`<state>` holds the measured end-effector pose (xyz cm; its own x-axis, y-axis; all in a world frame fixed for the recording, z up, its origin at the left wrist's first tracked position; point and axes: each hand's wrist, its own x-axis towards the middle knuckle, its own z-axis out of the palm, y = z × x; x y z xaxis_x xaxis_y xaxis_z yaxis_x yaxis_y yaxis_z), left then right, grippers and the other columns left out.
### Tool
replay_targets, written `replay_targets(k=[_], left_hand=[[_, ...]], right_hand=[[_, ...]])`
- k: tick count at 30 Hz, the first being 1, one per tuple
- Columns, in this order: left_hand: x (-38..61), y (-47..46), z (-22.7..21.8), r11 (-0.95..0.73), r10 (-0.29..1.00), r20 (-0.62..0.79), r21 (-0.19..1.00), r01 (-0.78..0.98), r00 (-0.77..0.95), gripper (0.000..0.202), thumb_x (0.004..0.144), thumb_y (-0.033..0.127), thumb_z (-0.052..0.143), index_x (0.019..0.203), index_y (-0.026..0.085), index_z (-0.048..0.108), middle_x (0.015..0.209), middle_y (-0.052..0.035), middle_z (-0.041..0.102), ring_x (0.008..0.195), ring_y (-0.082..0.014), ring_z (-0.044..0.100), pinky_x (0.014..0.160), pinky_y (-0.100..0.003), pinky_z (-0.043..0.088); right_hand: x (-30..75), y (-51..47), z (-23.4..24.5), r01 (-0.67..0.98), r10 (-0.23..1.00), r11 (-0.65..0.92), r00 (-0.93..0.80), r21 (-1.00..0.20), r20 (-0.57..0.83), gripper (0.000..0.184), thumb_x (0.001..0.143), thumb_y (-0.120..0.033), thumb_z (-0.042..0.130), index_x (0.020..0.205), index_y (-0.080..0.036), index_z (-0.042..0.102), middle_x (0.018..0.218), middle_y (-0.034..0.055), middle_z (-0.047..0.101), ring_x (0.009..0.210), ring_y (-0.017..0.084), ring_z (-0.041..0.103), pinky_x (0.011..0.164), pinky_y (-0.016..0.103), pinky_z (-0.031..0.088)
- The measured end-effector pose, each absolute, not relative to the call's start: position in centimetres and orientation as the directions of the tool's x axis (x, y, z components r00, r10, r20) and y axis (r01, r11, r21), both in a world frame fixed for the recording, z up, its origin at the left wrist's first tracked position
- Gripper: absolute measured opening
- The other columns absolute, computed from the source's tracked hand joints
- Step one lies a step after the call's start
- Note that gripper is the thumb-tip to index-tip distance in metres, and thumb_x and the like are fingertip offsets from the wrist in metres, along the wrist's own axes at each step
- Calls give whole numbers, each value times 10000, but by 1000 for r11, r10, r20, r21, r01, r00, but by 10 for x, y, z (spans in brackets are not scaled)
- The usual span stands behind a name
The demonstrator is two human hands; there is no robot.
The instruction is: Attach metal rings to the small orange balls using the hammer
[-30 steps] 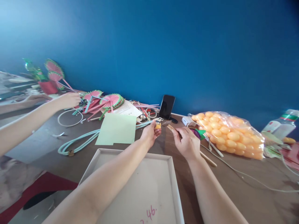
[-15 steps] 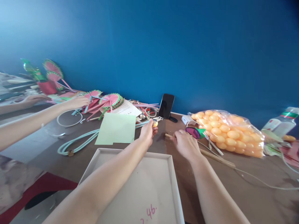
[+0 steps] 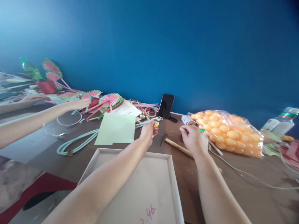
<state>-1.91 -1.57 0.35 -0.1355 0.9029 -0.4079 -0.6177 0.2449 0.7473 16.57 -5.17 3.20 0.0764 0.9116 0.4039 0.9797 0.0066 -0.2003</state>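
My left hand [image 3: 147, 132] is raised over the brown table [image 3: 233, 186] and pinches a small yellow ball [image 3: 156, 123] between thumb and fingertips. My right hand [image 3: 194, 139] is off to its right, beside the bag of orange balls [image 3: 227, 132]. Its fingers are curled over a small piece of which only a green tip [image 3: 202, 130] shows. A wooden-handled tool with a dark head [image 3: 174, 143] lies on the table between my hands, touched by neither.
A white tray [image 3: 140, 183] sits under my forearms. A green sheet [image 3: 115, 129], teal cord [image 3: 77, 140], phone [image 3: 166, 106] and pink paper fans [image 3: 112, 100] lie behind. Another person's hand [image 3: 80, 103] reaches for the fans at left. A bottle [image 3: 280, 124] stands far right.
My right hand has laid the wooden tool on the table and moved right, over the purple and green piece. My left hand has hardly moved. The other person's hand has shifted right toward the fans.
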Motion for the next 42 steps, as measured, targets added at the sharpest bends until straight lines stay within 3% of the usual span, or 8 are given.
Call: replay_targets(k=[3,8,17,26,30,33,38,42], left_hand=[[-18,-16,3,247,906,-402,752,-611,-129,246,796,382,615,806,141,570,700,-3,582,505,-46,532,507,-182,436],[-17,-16,3,262,902,-412,761,-593,-130,264,761,393,653,826,147,583,767,-22,614,546,-60,563,524,-196,449],[-17,-20,8,277,912,-399,771,-573,-97,252,777,386,630,827,146,574,762,-24,608,550,-59,546,538,-190,439],[-17,-22,10,280,914,-396,776,-565,-91,240,760,372,644,830,154,572,771,-27,609,551,-68,542,536,-199,440],[-17,-21,9,282,916,-391,784,-553,-86,224,781,367,620,827,154,572,790,-32,610,561,-68,546,546,-204,449],[-17,-21,8,284,916,-392,785,-550,-87,233,786,378,613,827,152,571,775,-34,610,564,-71,549,539,-201,444],[-17,-20,7,281,918,-389,779,-560,-80,247,777,388,624,807,148,572,729,-30,603,554,-78,549,534,-208,450],[-16,-19,6,295,911,-405,772,-563,-78,220,795,364,607,816,148,569,737,-25,610,531,-65,539,512,-194,438]], right_hand=[[184,-44,36,963,888,-131,219,-234,405,261,850,-398,476,962,-330,701,1037,35,672,803,213,594,578,300,356],[204,-33,34,944,932,-280,311,-172,187,270,783,-399,516,928,-358,740,956,73,712,733,234,617,588,338,391],[200,-27,52,969,966,-246,245,-13,-81,299,687,-290,558,903,-406,729,1030,53,696,868,289,631,658,377,420],[201,-21,54,986,983,-165,167,22,-72,233,655,-281,567,802,-348,736,959,63,709,779,257,631,598,337,398],[204,-19,51,986,982,-164,164,12,-90,234,696,-279,540,828,-347,722,1009,50,698,862,277,630,648,360,404],[206,-19,46,983,985,-171,169,-64,-24,226,752,-325,517,875,-321,707,1001,54,692,878,274,624,680,368,412],[205,-26,32,922,910,-74,219,-381,352,304,833,-326,444,1055,-261,641,1076,54,667,929,231,607,749,343,433],[204,-30,24,895,866,-15,234,-446,442,309,840,-275,419,1024,-222,661,1073,81,660,980,235,584,833,357,424]])
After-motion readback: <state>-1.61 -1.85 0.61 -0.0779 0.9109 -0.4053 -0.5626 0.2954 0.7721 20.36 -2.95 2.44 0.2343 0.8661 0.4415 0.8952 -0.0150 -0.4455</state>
